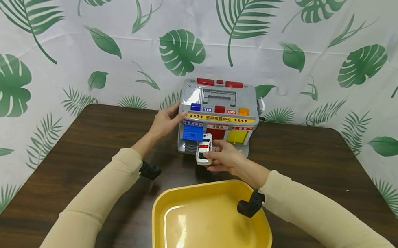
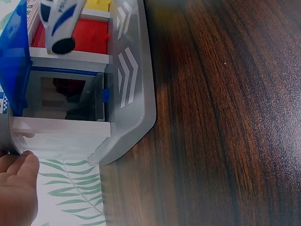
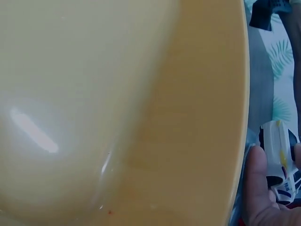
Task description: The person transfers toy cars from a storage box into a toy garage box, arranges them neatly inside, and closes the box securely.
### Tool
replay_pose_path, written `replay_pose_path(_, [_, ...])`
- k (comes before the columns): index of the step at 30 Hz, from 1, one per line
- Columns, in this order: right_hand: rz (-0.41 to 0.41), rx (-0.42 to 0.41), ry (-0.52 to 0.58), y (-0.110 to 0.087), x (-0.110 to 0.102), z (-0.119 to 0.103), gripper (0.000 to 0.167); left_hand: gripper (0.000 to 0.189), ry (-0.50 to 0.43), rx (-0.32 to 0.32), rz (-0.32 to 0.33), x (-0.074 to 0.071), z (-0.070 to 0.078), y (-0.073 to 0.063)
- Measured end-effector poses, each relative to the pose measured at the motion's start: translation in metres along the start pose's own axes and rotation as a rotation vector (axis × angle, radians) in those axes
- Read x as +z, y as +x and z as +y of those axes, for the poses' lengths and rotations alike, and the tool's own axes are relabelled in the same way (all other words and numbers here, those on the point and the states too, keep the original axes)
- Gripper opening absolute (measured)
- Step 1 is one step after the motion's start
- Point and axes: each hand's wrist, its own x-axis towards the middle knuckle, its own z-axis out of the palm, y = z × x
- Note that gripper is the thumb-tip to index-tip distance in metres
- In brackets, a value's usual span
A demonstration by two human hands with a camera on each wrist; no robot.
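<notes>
A grey toy emergency station [image 1: 193, 94] stands at the back of the table, with a blue, a red and a yellow door across its front. The blue door [image 1: 192, 133] is swung up, and the left wrist view shows the open bay [image 2: 63, 96] under it. My left hand [image 1: 165, 122] holds the station's left side, thumb at the front edge. In my right hand [image 1: 227, 156] is a white toy police car [image 1: 203, 151] with a red roof light, pinched by its sides. The car is in front of the station, just right of the raised blue door.
A yellow plastic tray [image 1: 209, 227] lies on the dark wooden table [image 1: 303, 242] in front of the station, below my right forearm. Behind the table hangs a white cloth [image 1: 125, 62] printed with green leaves.
</notes>
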Motion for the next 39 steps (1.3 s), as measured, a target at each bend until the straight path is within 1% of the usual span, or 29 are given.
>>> replay_pose_path(8, [0.048,-0.005,-0.056,0.014,0.009,-0.003,0.062,0.065,0.001,0.005,-0.005,0.0,0.0,0.0])
replay_pose_path(15, [0.057,-0.004,-0.039,0.028,0.017,-0.002,0.059,0.064,-0.014,0.0,-0.01,0.0,-0.001,-0.001])
replay_pose_path(19, [0.061,-0.014,-0.012,0.033,0.02,-0.002,0.057,0.064,-0.002,-0.005,-0.007,0.001,-0.001,-0.001])
replay_pose_path(26, [0.091,-0.025,0.059,0.04,0.026,0.001,0.048,0.065,-0.014,0.001,-0.009,0.002,-0.002,-0.002])
replay_pose_path(30, [0.114,-0.024,0.086,0.046,0.028,0.003,0.045,0.066,-0.025,0.027,-0.015,0.002,-0.003,-0.003])
replay_pose_path(33, [0.125,-0.016,0.121,0.049,0.03,0.005,0.044,0.065,-0.031,0.048,-0.016,0.002,-0.005,-0.003])
replay_pose_path(39, [0.14,0.004,0.162,0.052,0.032,0.007,0.047,0.066,-0.048,0.043,-0.013,0.003,-0.007,-0.002])
